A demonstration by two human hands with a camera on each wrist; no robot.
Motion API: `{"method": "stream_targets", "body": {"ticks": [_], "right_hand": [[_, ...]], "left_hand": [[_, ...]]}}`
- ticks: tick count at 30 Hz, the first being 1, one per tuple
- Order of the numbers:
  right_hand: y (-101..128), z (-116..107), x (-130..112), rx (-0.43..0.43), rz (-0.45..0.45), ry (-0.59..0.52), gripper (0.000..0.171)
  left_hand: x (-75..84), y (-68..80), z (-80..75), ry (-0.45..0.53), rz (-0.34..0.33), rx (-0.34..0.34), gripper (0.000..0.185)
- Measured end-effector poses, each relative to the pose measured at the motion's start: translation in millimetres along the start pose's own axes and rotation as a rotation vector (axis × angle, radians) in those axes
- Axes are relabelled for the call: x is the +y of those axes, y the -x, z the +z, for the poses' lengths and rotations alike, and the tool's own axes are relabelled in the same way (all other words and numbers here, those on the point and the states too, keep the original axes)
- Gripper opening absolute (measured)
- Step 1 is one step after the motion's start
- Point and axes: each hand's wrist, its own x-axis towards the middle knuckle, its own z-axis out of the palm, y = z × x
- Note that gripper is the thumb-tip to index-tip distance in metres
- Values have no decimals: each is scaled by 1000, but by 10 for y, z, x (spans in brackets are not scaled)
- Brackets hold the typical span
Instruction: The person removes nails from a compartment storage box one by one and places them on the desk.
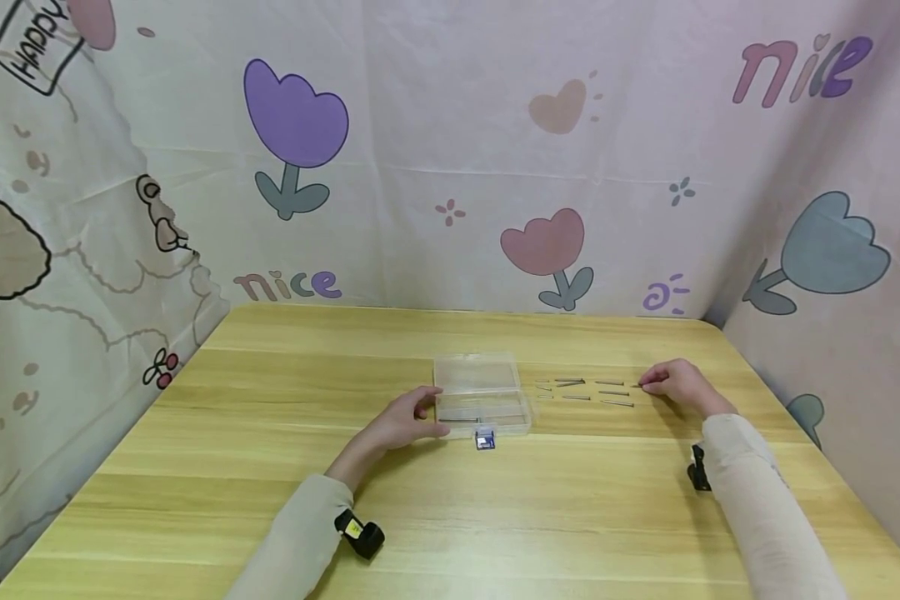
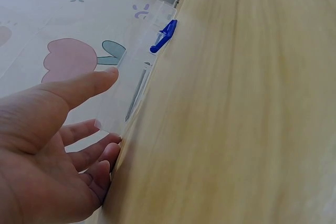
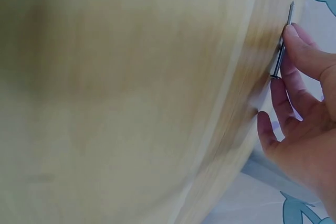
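Observation:
A clear plastic box (image 1: 521, 414) lies with its lid (image 1: 477, 372) folded back and its blue latch (image 1: 485, 439) at the front. Inside it is one long nail (image 2: 136, 93). My left hand (image 1: 400, 420) holds the box's left end, thumb at the front corner and the other fingers by the side and hinge corner. To the right, my right hand (image 1: 681, 386) pinches a nail (image 3: 280, 59) between thumb and fingers, its point facing away from the wrist and its flat head nearer the palm. Several loose nails (image 1: 613, 392) lie between the box and this hand.
Smaller nails (image 1: 544, 388) lie close to the box's right side. The wooden table (image 1: 495, 525) runs back to a printed cloth (image 1: 420, 150), which hangs along its rear and sides. Black wrist cameras (image 1: 362, 534) are strapped to both sleeves.

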Motion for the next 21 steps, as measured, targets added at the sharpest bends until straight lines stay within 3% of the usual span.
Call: {"method": "stream_targets", "body": {"ticks": [13, 21], "right_hand": [[-18, -36, 24, -30, -26, -10, 18], [-77, -5, -249, 56, -32, 27, 30]], "left_hand": [[-5, -10, 0, 4, 9, 8, 69], [-7, -9, -8, 7, 7, -6, 70]]}}
